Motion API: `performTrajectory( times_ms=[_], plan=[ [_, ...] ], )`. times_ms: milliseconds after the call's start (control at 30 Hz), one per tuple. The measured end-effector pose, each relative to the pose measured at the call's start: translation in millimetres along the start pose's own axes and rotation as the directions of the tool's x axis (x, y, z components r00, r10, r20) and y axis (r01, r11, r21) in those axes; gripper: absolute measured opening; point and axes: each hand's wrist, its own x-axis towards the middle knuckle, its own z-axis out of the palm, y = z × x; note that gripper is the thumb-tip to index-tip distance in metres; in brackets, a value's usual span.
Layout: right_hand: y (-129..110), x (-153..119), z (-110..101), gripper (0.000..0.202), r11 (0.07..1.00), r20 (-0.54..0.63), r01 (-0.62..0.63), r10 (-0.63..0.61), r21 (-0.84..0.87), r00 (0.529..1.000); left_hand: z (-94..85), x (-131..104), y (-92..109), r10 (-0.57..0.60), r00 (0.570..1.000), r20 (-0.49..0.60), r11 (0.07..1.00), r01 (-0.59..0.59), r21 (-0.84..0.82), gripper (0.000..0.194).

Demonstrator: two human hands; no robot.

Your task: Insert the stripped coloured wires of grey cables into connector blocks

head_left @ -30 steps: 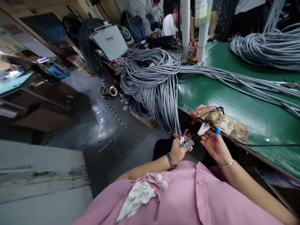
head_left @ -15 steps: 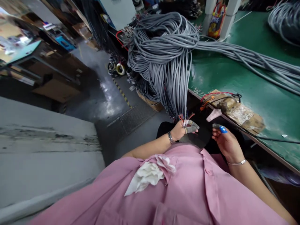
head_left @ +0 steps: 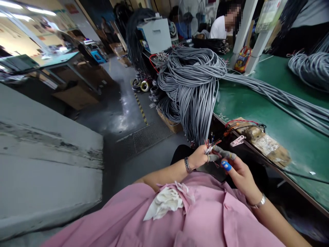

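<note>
Grey cables (head_left: 197,99) hang in a thick bundle over the table corner, their stripped ends showing thin coloured wires (head_left: 212,141). My left hand (head_left: 202,157) is closed around the cable ends, with grey covers on its fingertips. Close beside it on the right is my right hand (head_left: 238,171), with a blue cover on the thumb and a grey one on a finger. Its fingertips are near the coloured wires, and whether they pinch one is too small to tell. A pink clip (head_left: 238,140) sits at the table edge, just beyond my right hand.
The green table (head_left: 305,151) carries a taped block (head_left: 267,144) with red and black wires, long grey cables and a coil (head_left: 311,68) at the right. A person in white (head_left: 218,27) is behind the table. A grey wall (head_left: 51,171) stands at the left.
My right hand has moved left to the wires at my left hand, its fingers drawn closer together. The head view has tilted up, showing more of the room.
</note>
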Motion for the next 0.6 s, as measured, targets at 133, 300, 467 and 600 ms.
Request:
performTrajectory(
  times_ms=[133,300,467,600],
  plan=[
    [-23,12,11,0.032,0.984,-0.002,0.135,-0.136,-0.114,0.991,4.5,-1,-3,0.047,0.999,0.012,0.986,-0.048,0.161,0.032],
    [-26,13,19,0.014,0.973,-0.081,0.201,-0.211,-0.115,0.974,7.1,-6,1,0.12,0.985,0.12,0.923,-0.155,0.351,0.03],
    [-10,1,13,0.021,0.997,-0.219,0.056,-0.042,0.057,0.975,1.7,-27,11,0.109,0.976,0.188,0.937,-0.164,0.307,0.041],
    [-1,-8,0,0.028,0.985,-0.343,0.058,0.001,0.163,0.939,-12.5,-41,8,0.207,0.978,-0.025,0.969,-0.201,0.143,0.036]
  ],
)
